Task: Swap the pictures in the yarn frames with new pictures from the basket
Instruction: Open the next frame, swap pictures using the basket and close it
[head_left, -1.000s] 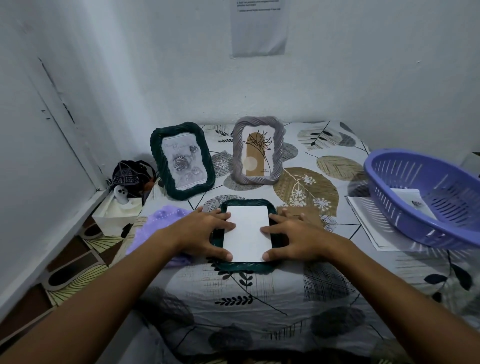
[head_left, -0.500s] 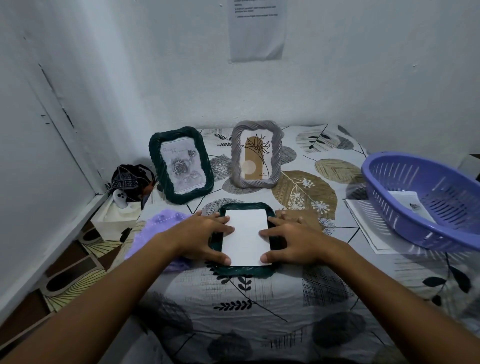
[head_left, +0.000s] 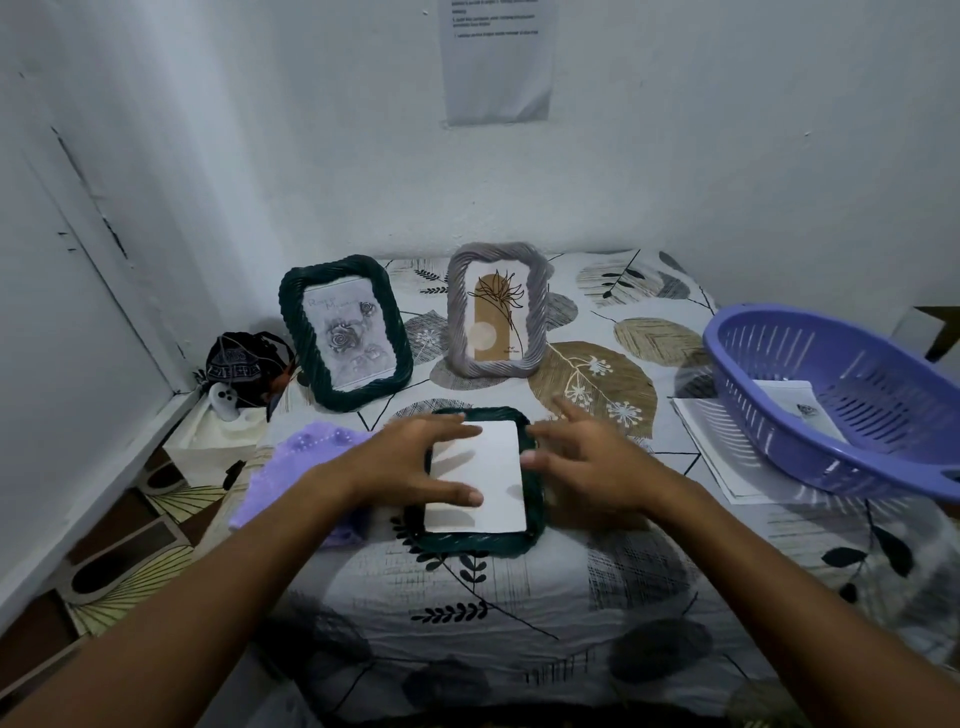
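Lying face down on the leaf-print cloth (head_left: 519, 613), a dark green yarn frame (head_left: 535, 488) showed its white backing (head_left: 493, 483). The left hand (head_left: 410, 467) spread open over its left edge, fingertips on the backing; the right hand (head_left: 592, 457) hovered open at its right edge. Behind stood a green frame (head_left: 345, 330) and a grey frame (head_left: 496, 309). To the right sat the purple basket (head_left: 831, 410) holding a picture (head_left: 800, 408).

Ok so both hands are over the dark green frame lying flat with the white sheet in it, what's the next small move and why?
Probably press the white sheet flat into the dark green frame with the left hand, since its fingertips already reach over the sheet. The right hand hovers open beside the frame's right edge and could steady it. The sheet seems to sit slightly off square.
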